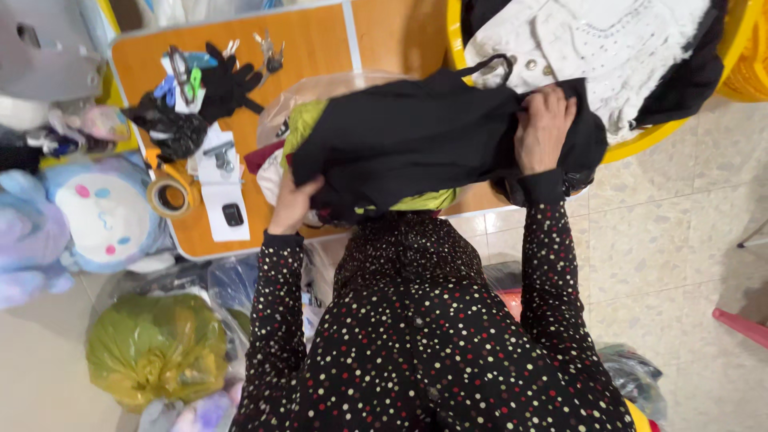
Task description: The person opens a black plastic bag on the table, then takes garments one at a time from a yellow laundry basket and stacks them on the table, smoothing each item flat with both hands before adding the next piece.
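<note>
Stretching sideways between them, the black garment [416,144] is pinched by the left hand [292,204] and right hand [544,128], one at each end

Black long-sleeved garment, small white, red, yellow dots all over; snug cuffs at wrists.

— Was there room on the table [320,40]?
— Only a bare strip at the far edge. Black gloves [228,84], a tape roll [170,194] and papers [220,188] crowded its left; the black garment [416,140] covered the middle.
— And right?
— The yellow basket [640,140] blocked it; the tiled floor [680,224] beyond lay open.
</note>
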Demonstrator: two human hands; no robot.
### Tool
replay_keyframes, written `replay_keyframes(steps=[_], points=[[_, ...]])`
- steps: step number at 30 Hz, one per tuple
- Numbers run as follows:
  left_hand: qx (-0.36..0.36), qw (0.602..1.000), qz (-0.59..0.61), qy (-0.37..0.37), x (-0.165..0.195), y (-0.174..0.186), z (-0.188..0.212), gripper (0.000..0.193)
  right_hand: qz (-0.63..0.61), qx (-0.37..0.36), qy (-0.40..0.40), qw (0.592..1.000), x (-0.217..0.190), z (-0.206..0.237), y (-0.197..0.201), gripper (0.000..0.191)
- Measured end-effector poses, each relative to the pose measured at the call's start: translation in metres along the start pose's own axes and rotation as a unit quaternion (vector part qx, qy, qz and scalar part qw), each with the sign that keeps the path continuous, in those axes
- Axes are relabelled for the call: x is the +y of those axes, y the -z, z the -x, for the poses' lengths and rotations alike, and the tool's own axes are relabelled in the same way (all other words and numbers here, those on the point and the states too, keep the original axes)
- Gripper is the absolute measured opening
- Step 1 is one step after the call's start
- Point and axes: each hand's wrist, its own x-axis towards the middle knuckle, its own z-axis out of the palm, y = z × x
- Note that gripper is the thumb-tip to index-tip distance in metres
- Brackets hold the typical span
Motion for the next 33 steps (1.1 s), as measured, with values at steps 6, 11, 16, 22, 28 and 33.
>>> replay_keyframes(steps=[6,11,16,22,28,33], points=[[0.139,0.952,0.266,-0.057,0.008,0.039,-0.008,0.039,-0.382,0.228,0.114,0.889,-0.041,0.059,-0.021,0.033],[0.218,0.973,0.065,0.029,-0.02,0.067,-0.008,0.036,-0.221,-0.048,0.179,0.958,-0.036,0.102,-0.06,0.028],[0.306,0.948,-0.056,0.07,-0.037,0.051,0.01,0.035,-0.098,-0.166,0.083,0.978,-0.033,0.129,-0.078,0.046],[0.138,0.899,-0.396,-0.122,-0.021,-0.019,0.012,0.086,-0.089,-0.066,0.079,0.991,-0.083,0.098,-0.097,0.089],[-0.002,0.822,-0.568,-0.049,-0.012,-0.042,-0.015,0.065,-0.086,-0.263,0.066,0.959,-0.1,0.066,-0.094,0.046],[0.002,0.945,-0.313,0.095,-0.015,0.01,-0.026,0.022,-0.306,-0.536,0.079,0.783,-0.053,0.056,-0.056,0.029]])
